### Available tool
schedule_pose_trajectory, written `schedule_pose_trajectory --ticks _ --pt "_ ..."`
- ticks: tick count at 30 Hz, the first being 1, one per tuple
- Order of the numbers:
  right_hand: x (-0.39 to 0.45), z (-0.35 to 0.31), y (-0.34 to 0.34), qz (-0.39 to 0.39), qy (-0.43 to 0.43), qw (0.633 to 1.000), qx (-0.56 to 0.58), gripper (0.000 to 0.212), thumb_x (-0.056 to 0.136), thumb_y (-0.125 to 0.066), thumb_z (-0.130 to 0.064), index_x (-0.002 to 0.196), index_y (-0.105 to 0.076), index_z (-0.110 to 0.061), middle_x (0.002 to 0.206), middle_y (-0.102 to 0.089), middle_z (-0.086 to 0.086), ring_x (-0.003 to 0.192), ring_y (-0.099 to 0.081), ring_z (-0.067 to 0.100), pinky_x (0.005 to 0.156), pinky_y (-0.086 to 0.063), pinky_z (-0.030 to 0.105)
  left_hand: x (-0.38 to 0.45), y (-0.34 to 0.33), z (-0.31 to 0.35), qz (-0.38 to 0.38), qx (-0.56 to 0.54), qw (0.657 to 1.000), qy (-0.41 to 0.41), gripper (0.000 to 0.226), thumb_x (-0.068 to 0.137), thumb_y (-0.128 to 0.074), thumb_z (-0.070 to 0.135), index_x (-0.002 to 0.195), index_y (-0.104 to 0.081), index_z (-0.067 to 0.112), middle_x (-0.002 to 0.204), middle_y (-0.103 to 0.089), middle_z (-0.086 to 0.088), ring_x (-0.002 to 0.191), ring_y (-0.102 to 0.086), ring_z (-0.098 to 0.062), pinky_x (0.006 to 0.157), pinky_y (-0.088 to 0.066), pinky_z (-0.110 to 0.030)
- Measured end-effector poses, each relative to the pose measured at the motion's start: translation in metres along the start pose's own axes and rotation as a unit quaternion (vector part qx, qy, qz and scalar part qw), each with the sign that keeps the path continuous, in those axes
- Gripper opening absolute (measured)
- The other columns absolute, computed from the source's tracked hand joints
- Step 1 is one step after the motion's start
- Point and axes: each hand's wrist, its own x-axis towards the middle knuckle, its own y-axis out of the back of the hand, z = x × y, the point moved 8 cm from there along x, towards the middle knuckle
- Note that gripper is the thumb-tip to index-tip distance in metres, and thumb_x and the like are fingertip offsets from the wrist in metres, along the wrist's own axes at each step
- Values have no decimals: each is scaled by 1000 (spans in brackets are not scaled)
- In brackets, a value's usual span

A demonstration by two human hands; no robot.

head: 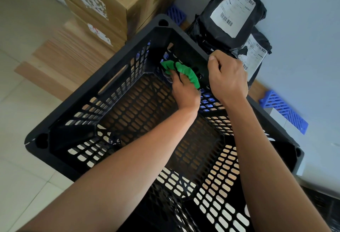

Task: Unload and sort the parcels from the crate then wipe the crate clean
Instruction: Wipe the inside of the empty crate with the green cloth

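- A black plastic crate (88, 92) with perforated walls and floor fills most of the view, seen from above. It stands on pale wooden boards (60, 62) laid over a light tiled floor (22, 185).
- Nothing lies on the crate's floor; wood grain shows through the slots.
- The left hand (184, 92) reaches deep inside the crate, to the far corner. Its fingers are curled around a bright green cloth (185, 72) and press it against the inner wall near that corner.
- The cloth is bunched up, with part of it spilling to either side of the fingers.
- The right hand (228, 77) grips the crate's far rim, just beside the cloth. The fingers wrap over the outside edge and the thumb lies along the top.
- Both forearms are bare and stretch up from the bottom of the view.
- Behind the crate, against a pale wall, black plastic mailer bags (233, 16) stand stacked, each with a white shipping label and barcodes. The nearest one sits just beyond the right hand.
- To the left of the bags, brown cardboard boxes (103, 5) are piled on the boards, with torn white labels on their sides.
- Pieces of a blue slatted plastic pallet (287, 110) show to the right of the crate and behind its far corner.
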Motion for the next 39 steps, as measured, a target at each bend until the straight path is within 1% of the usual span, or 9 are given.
schedule_pose_trajectory --ticks 3,6,9,12,18,25,31,34,39 --pt "-1 1 -1 -2 -1 1000 2 28 101 -39 -27 78 -51 -19 61 -48 -3 61 -51 23 61 -43 37 2 7 -5 32 -15 999 27 46 112 -34 25 158 -37 20 142 -57 -12 130 -55 -28 113 -42 -38" --pt "-1 2 -2 -1 -3 1000 0 29 100 -38 -29 76 -50 -18 61 -47 -3 62 -51 25 63 -45 39 14 26 -20 103 -30 991 77 47 113 -32 21 157 -35 8 152 -48 -19 137 -47 -34 98 -31 -13" --pt "-1 2 -2 0 -5 1000 1 29 101 -38 -28 75 -49 -19 60 -47 -2 61 -51 26 62 -45 39 34 33 -39 110 -65 979 159 46 111 -37 25 150 -47 4 148 -52 -21 132 -52 -38 102 -41 -28" --pt "-1 2 -2 1 -5 1000 -2 30 101 -39 -28 75 -50 -19 60 -48 -1 61 -51 26 61 -44 39 79 27 -101 114 -88 967 210 51 86 -55 46 122 -70 13 121 -71 -11 112 -67 -34 100 -55 -48" --pt "0 1 -2 -4 -9 1000 -7 29 100 -39 -27 73 -47 -19 59 -46 -1 60 -50 28 61 -42 38 34 27 -40 111 -55 961 247 31 101 -48 29 115 -65 7 108 -67 -8 84 -64 -25 69 -54 -34" --pt "-2 1 2 -4 -22 1000 9 29 98 -39 -29 75 -53 -18 60 -48 -3 57 -46 18 54 -28 30 18 20 -9 67 -64 967 238 29 101 -51 27 119 -62 8 101 -63 -10 80 -60 -24 64 -48 -30" --pt "-5 1 7 4 -39 998 42 29 97 -46 -33 70 -55 -26 63 -54 -7 64 -53 18 62 -38 32 -5 6 16 -16 -76 973 218 29 98 -58 21 124 -59 9 108 -66 -15 86 -66 -27 60 -50 -31" --pt "-5 3 14 26 -38 991 128 23 94 -53 -27 94 -76 -29 85 -71 -14 81 -64 6 74 -51 29 -18 1 29 -66 -100 968 220 25 98 -58 15 121 -61 6 107 -68 -17 85 -66 -27 64 -52 -33" --pt "-24 22 40 131 -89 931 329 27 90 -53 -4 101 -77 -13 92 -76 -5 92 -71 6 87 -56 27 -39 2 50 -138 -91 961 221 28 102 -55 15 125 -65 3 114 -71 -15 101 -68 -28 81 -55 -36"
